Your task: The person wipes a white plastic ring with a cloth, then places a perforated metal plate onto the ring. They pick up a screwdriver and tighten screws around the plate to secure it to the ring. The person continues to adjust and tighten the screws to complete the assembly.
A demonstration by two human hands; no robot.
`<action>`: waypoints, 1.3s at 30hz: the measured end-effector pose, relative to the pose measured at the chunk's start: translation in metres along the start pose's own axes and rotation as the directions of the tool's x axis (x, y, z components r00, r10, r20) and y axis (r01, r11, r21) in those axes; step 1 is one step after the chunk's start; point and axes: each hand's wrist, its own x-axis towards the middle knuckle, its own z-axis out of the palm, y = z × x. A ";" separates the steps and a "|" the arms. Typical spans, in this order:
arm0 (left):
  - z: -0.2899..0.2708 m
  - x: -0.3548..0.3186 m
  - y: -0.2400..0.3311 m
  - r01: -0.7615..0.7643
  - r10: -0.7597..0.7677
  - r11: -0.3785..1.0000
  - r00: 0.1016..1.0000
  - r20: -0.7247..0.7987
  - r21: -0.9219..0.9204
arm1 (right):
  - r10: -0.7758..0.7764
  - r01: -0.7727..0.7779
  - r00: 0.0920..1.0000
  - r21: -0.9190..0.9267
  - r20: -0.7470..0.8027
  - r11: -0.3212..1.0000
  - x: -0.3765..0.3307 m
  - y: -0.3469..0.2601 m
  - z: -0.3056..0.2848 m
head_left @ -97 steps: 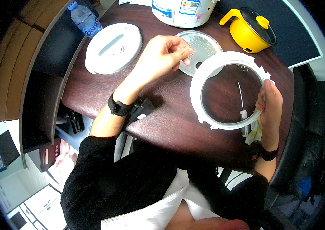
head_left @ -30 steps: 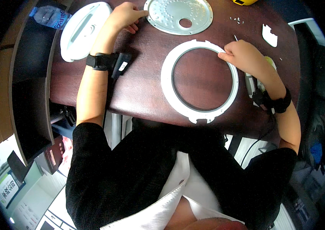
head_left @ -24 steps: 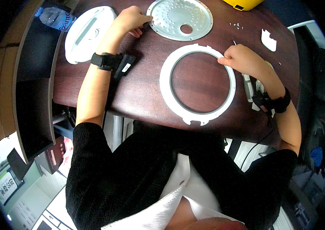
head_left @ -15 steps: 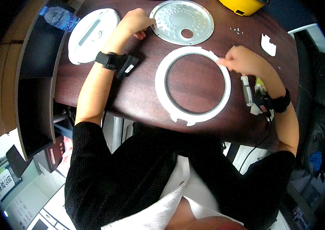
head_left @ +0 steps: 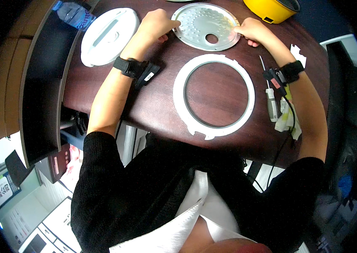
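Between my two hands is a round silvery metal plate [head_left: 195,33] with rows of small dimples, rim holes and one larger hole near its front edge. My left hand [head_left: 157,25] pinches the plate's left rim, thumb on top and fingers curled below. At the opposite rim, my right hand [head_left: 254,31] grips likewise with its thumb on the edge. Nearer to me lies a white plastic ring [head_left: 179,95] with small tabs, flat on the table and apart from both hands. Under the right forearm, a screwdriver [head_left: 272,105] with a grey handle rests on the table.
An oval white lid [head_left: 123,31] lies left of my left forearm, with a water bottle [head_left: 74,16] beyond it. A yellow round housing [head_left: 267,10] stands at the far right. Beside the screwdriver are a crumpled wrapper [head_left: 290,120] and, farther off, a white broken piece [head_left: 298,57].
My right hand has moved from the white ring's right edge up to the metal plate's right rim and taken hold there. My left hand stays on the plate's left rim.
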 end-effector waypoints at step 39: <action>0.020 -0.217 0.019 0.194 -0.081 0.892 0.957 0.278 -0.409 | -0.323 0.316 0.945 -0.124 -0.041 0.940 -0.190 0.034 0.044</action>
